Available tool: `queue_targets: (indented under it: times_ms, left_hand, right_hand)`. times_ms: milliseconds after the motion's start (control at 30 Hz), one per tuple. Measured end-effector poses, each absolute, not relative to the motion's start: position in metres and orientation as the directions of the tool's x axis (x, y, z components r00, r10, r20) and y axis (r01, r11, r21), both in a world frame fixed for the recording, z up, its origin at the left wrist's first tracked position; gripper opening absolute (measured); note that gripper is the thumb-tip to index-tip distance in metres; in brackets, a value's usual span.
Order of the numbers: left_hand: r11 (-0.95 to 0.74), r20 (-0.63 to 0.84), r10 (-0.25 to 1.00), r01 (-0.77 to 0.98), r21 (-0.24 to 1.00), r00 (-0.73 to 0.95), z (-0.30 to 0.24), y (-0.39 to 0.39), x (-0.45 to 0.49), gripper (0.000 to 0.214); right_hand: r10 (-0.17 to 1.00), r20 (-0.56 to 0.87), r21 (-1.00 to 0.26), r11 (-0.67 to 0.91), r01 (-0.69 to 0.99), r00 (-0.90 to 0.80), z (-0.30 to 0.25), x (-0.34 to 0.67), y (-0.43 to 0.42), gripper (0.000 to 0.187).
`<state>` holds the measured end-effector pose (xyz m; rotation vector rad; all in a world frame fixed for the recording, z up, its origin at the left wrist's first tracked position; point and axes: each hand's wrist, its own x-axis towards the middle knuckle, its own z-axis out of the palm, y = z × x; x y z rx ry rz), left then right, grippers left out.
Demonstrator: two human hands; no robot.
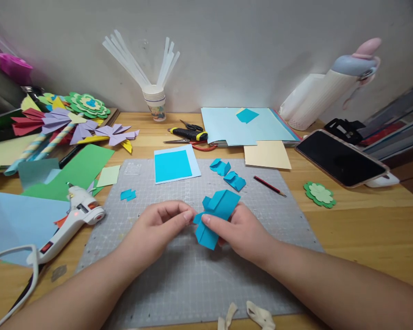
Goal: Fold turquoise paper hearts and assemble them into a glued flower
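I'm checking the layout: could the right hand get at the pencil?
Probably yes: the pencil lies uncovered beyond the right hand, nothing standing between them, though that hand holds the folded blue paper.

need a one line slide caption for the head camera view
Above a gray cutting mat, the right hand holds a folded blue paper piece, the left hand at its edge.

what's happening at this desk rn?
Someone is handling a folded blue paper over a gray cutting mat. The right hand grips it; the left hand is at its left edge, though whether it pinches the paper is hard to tell. Two smaller folded blue pieces lie just beyond, near a pencil. A glue gun lies off to the left.
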<state>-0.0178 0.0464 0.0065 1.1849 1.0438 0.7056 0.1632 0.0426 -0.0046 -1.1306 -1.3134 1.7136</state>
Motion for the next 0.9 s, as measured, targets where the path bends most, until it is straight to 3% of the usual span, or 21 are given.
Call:
queue_targets:
  times_ms: [333, 667, 900]
  left_hand:
    - [0.249, -0.245, 0.891, 0.041, 0.968, 0.383, -0.0016, 0.0504, -0.0202, 0.003]
    - [0.273, -0.276, 0.892, 0.062, 0.96, 0.358, -0.0009, 0.048, -0.0181, 0.014]
    - [0.35, -0.332, 0.87, 0.016, 0.937, 0.364, 0.0005, 0.0486, -0.0194, 0.017]
  right_hand:
    - [0.884, -0.265, -0.957, -0.289, -0.005, -0.385, -0.0045, 0.1671, 0.0451, 0.032]
    - [0.905, -0.14, -0.987, -0.161, -0.018, -0.402, -0.0047, 0.1634, 0.0408, 0.028]
    - [0.916, -0.182, -0.98, -0.198, -0.008, -0.358, -0.0014, 0.164, 0.0409, 0.027]
